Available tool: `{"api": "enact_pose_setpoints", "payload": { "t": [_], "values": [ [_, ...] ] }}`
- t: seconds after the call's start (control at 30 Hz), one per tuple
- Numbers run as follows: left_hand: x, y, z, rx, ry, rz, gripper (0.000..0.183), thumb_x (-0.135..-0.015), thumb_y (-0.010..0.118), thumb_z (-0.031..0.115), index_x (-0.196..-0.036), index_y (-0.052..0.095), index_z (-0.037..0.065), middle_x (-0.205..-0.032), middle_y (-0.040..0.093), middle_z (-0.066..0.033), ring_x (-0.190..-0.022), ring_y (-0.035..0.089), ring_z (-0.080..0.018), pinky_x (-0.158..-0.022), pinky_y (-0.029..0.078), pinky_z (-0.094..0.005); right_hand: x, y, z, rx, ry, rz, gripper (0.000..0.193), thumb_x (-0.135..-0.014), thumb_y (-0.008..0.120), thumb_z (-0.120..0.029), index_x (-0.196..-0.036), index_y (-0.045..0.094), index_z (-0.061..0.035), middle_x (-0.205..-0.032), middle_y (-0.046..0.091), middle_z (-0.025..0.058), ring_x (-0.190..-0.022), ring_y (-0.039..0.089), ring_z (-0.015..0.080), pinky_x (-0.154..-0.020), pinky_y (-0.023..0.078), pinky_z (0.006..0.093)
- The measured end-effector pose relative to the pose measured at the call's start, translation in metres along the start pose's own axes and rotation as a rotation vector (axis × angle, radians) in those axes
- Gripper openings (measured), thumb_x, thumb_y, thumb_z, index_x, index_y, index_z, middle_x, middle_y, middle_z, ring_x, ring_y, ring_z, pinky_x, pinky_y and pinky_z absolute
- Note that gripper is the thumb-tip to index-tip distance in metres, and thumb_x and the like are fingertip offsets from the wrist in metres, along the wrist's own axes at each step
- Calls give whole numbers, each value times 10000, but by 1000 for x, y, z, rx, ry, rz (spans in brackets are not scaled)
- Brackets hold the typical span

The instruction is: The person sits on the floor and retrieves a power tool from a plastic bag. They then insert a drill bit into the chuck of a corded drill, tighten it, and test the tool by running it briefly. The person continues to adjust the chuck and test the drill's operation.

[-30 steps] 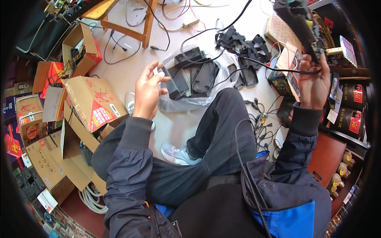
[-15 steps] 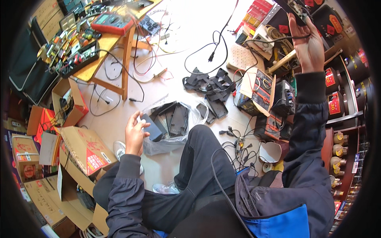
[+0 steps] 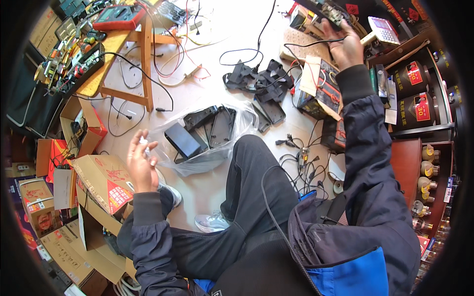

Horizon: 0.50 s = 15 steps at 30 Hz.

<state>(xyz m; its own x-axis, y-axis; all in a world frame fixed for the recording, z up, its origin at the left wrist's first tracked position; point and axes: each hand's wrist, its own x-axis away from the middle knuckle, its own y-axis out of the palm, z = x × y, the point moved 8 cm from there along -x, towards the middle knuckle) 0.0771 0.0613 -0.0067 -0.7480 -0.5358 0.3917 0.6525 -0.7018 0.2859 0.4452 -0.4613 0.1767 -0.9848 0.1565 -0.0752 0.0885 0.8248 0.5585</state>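
At the upper right my right hand is closed on a dark-edged circuit board, partly cut off by the frame's edge. A black cord runs leftward past its fingers. My left hand is raised just left of a clear plastic bag; a small white object, too small to name, sits between its curled fingers. In the bag lie a dark blue-black box and several black plastic casings.
Black plastic pieces lie beyond the bag. Tangled plugs and cables cover the floor at right, near batteries. Open cardboard boxes stand at left. A wooden bench carries a red multimeter and electronic parts. Shelves line the right.
My right hand has moved leftward with the circuit board. My left hand has shifted left, away from the box in the bag. The whole view has turned slightly.
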Motion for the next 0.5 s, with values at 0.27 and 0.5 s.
{"api": "enact_pose_setpoints", "payload": {
  "t": [0.27, 0.5],
  "values": [
    [10, -5, 4, -35, -6, 25, 455, -1019, 509, 44, -1472, 523, 4, -1489, 575, -157, -994, 673, -163, -535, 412, -200, 16, -140, 179, 137, 200, 263, 272, -1101, 463, -98, -1310, 510, 69, -1244, 655, 244, -1010, 741, 400, -844, 668, 443],
    [8, 2, -2, -73, -49, 20, 478, -1026, 503, 67, -1503, 503, 27, -1541, 543, -141, -1023, 643, -153, -564, 433, -198, 61, -249, 301, 194, 449, 506, 315, -1113, 459, -140, -1365, 502, 44, -1241, 668, 243, -1024, 748, 380, -798, 653, 447]
  ]
}}
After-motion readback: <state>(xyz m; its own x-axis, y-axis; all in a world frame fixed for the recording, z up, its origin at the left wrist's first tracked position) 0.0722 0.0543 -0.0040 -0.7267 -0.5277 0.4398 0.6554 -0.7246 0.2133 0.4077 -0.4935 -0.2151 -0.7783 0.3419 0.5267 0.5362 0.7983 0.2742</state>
